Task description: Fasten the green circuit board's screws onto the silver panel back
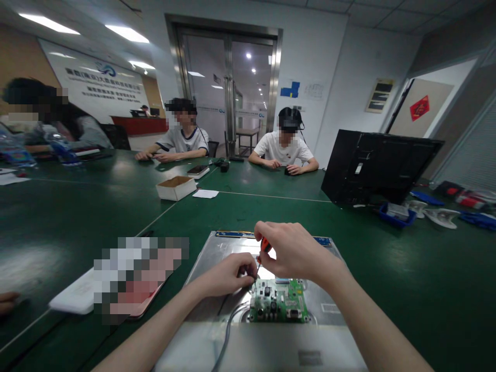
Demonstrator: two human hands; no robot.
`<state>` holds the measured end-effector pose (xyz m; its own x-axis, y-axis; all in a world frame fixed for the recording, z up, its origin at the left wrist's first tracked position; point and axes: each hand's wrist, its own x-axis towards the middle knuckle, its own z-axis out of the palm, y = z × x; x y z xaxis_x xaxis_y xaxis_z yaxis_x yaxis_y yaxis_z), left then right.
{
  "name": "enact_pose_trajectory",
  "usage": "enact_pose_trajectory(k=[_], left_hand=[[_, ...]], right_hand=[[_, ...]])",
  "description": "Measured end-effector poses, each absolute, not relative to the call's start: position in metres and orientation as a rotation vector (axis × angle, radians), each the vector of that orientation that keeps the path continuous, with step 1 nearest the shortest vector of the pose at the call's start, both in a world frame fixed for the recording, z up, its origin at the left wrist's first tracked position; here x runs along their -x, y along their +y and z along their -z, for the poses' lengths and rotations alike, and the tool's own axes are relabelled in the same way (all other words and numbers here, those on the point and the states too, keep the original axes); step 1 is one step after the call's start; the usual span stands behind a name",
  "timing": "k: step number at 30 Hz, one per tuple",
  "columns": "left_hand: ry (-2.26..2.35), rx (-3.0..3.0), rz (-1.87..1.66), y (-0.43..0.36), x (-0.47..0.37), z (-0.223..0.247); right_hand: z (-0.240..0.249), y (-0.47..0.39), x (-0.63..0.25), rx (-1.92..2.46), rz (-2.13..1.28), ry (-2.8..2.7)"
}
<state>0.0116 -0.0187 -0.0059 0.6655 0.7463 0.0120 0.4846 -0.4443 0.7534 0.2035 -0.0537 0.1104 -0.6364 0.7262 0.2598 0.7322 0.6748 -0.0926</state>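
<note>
My right hand (pixel 292 250) is wrapped round the red-and-black handle of a screwdriver (pixel 265 244). The screwdriver's thin shaft points down at the upper left corner of a green circuit board (pixel 277 305). Close beside the shaft, my left hand (pixel 236 274) has its thumb and fingers pinched together; whatever lies between them is hidden. The board sits on the silvery metal back of a flat display panel (pixel 209 336), which lies on the table in front of me. A grey cable (pixel 227 333) runs from the board's left side towards me.
Left of the panel lie a white object (pixel 73 297) and a pink one (pixel 141 305), both partly blurred. Farther off are an open cardboard box (pixel 176 190), a black monitor (pixel 372 168) and a blue tray (pixel 397 216). Several people sit around the green table (pixel 256 206).
</note>
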Motion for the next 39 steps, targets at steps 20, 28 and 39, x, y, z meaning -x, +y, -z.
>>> enact_pose_trajectory(k=[20,28,39], left_hand=[[0.946,-2.109,-0.465,-0.021,-0.012,0.004],[0.935,-2.129,-0.476,-0.018,-0.011,0.009],[0.934,-2.110,-0.475,-0.021,-0.011,0.004]], right_hand=[[-0.108,-0.052,-0.204,1.168,0.064,-2.612],[-0.109,-0.054,-0.203,1.154,0.050,-2.596],[-0.109,-0.052,-0.202,1.220,0.086,-2.584]])
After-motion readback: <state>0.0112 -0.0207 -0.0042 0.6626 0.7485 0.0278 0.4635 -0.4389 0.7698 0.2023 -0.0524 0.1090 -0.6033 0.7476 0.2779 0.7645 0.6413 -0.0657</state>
